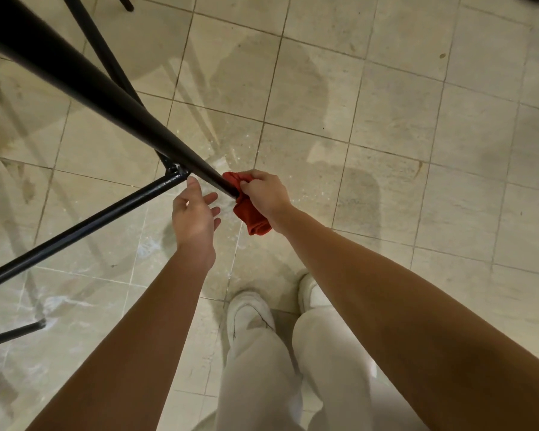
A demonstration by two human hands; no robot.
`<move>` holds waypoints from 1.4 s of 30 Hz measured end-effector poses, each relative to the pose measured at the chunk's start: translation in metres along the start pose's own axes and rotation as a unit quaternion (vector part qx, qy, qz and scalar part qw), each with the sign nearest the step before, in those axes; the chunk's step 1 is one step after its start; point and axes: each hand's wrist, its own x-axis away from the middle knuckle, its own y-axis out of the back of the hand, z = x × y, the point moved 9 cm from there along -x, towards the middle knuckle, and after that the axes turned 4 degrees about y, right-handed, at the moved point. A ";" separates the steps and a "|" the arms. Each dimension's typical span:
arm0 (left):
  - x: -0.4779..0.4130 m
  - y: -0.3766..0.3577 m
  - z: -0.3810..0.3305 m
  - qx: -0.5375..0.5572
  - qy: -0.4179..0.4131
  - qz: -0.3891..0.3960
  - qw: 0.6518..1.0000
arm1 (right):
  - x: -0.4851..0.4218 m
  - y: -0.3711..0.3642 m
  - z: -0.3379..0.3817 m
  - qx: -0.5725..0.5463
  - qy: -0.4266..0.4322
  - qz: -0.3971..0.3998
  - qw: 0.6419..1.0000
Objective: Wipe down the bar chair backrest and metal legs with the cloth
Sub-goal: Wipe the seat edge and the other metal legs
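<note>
A black metal chair leg runs from the top left down to the middle of the view. Around its lower end sits a red cloth, gripped by my right hand, which wraps it about the tube. My left hand hovers beside the leg with fingers relaxed; its thumb tip is close to the welded joint where a black crossbar meets the leg. The backrest is out of view.
Beige floor tiles with pale smears lie below. Another black leg runs behind at top left, and a lower bar end shows at the left edge. My white shoes and light trousers stand just below the hands.
</note>
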 end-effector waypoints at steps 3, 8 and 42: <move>0.001 -0.007 -0.002 0.009 0.001 0.008 1.000 | 0.000 0.001 0.007 0.004 0.032 0.006 0.999; 0.004 -0.012 0.003 0.004 0.004 0.014 1.000 | -0.007 -0.004 -0.002 0.071 -0.007 0.025 0.997; 0.049 -0.022 0.023 -0.060 0.068 0.176 0.980 | 0.065 -0.002 -0.005 -0.083 -0.045 0.182 0.979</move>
